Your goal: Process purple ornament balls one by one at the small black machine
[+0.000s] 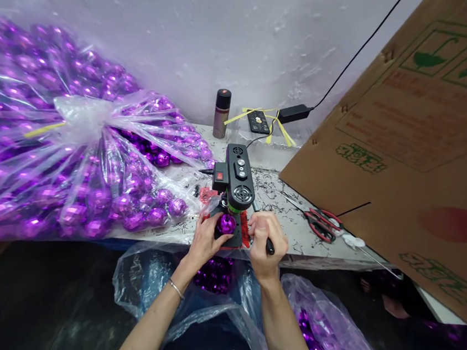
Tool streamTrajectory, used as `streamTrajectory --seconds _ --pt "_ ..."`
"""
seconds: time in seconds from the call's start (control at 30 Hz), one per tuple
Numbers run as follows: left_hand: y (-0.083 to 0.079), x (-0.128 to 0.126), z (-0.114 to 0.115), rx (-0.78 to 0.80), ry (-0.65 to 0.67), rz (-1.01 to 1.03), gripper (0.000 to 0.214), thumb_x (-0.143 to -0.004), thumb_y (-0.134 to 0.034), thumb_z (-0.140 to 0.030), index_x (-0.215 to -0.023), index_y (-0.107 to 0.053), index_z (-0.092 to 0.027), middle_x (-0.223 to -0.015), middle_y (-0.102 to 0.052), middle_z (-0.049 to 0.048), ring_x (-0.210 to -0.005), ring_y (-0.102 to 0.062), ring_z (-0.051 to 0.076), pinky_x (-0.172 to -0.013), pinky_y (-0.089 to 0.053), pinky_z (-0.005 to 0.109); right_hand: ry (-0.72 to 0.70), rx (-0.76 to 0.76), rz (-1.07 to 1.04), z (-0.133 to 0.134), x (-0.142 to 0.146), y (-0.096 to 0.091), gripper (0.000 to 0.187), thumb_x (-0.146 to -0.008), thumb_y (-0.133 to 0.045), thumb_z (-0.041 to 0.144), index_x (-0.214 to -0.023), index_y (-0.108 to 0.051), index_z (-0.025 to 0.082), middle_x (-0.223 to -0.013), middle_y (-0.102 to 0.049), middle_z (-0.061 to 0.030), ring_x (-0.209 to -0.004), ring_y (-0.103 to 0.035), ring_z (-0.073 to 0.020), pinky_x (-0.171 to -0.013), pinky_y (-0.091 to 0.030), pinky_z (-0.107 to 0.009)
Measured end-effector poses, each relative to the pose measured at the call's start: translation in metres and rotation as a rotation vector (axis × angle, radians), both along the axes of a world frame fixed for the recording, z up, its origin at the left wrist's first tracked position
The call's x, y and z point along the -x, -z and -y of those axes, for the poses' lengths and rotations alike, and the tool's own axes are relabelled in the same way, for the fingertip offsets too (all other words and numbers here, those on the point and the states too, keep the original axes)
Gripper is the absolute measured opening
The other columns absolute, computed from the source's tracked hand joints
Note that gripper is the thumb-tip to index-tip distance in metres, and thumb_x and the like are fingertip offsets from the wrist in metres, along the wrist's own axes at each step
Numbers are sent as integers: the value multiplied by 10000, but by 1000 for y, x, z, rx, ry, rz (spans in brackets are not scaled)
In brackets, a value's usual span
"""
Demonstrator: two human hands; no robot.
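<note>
A small black machine [236, 183] with a red switch stands at the front edge of the white table [290, 241]. Under its head sits a shiny purple ball [226, 223]. My left hand [206, 239] pinches that ball and keeps it in place on the machine's base. My right hand [266, 239] is closed in a fist round the machine's black lever handle, just right of the ball.
A big clear bag of purple balls [60, 154] fills the left of the table. Red-handled scissors [322, 224] lie to the right, beside a large tilted cardboard box [417, 139]. A dark bottle [222, 113], a remote and a power adapter stand near the wall. Open bags with balls [215, 277] hang below.
</note>
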State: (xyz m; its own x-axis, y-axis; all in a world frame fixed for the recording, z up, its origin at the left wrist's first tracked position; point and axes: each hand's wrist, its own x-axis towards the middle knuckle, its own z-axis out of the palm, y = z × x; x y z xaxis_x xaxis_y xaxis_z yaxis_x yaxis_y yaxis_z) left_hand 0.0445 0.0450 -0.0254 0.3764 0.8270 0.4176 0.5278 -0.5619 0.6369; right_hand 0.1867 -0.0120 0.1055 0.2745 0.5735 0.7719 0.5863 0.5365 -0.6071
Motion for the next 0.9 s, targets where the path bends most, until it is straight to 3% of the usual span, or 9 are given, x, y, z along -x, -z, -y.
streamTrajectory --seconds 0.2,0.4,0.53,0.9 --pt "-9 -3 -10 72 27 -29 582 -881 -750 -477 -1359 -579 -190 -1196 -745 136 -1198 -685 348 -1202 -367 608 -2 -3 6 1 0 1 278 -991 -454 93 -752 -530 212 -723 -585 16 -689 -589 -115 -616 -429 -266" --pt "8 -10 -15 166 56 137 636 -890 -743 -466 -1432 -536 -206 -1408 -651 163 -1343 -604 349 -1165 -452 566 14 11 42 3 -1 4 295 -1000 -442 119 -737 -526 220 -713 -578 9 -669 -589 -126 -604 -443 -283" --pt "15 -10 -13 187 59 167 655 -875 -765 -469 -1432 -543 -206 -1394 -667 154 -1346 -609 348 -1204 -412 582 27 -27 65 4 -1 20 294 -999 -426 126 -743 -528 228 -703 -575 5 -691 -608 -145 -611 -461 -299" --pt "11 -9 -11 175 54 167 641 -869 -775 -465 -1418 -566 -208 -1372 -693 142 -1344 -620 334 -1203 -431 544 52 -88 72 0 1 61 294 -1025 -375 191 -773 -523 227 -773 -578 0 -685 -586 -134 -632 -480 -296"
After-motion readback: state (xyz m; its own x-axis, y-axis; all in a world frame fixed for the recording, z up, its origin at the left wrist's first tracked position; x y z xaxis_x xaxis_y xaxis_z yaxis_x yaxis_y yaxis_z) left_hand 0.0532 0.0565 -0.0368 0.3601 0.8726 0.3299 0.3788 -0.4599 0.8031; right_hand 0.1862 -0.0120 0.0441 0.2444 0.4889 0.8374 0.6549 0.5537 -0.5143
